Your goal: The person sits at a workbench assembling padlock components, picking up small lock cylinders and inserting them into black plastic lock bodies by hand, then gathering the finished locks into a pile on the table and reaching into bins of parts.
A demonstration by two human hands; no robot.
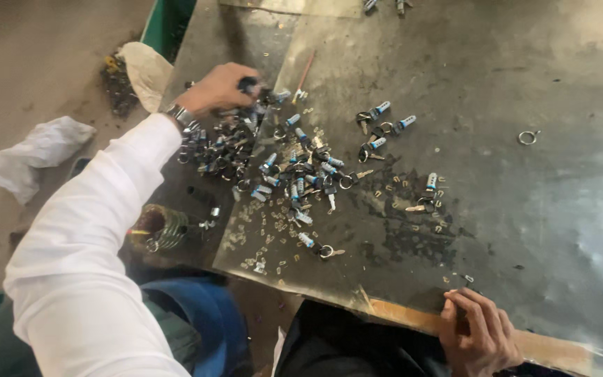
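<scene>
Right hand (479,334) at table edge (413,318), lock cylinders (273,164) under left hand (219,87)

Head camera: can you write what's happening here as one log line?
left hand: grabbing into pile of small locks with keys | right hand: resting on table edge, nothing held | loose ring: apart on the table

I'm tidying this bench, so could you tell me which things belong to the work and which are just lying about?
In hand: left hand in the lock-and-key pile; scattered lock cylinders; small clips.
Lying about: loose ring; white cloth; pencil.
</scene>
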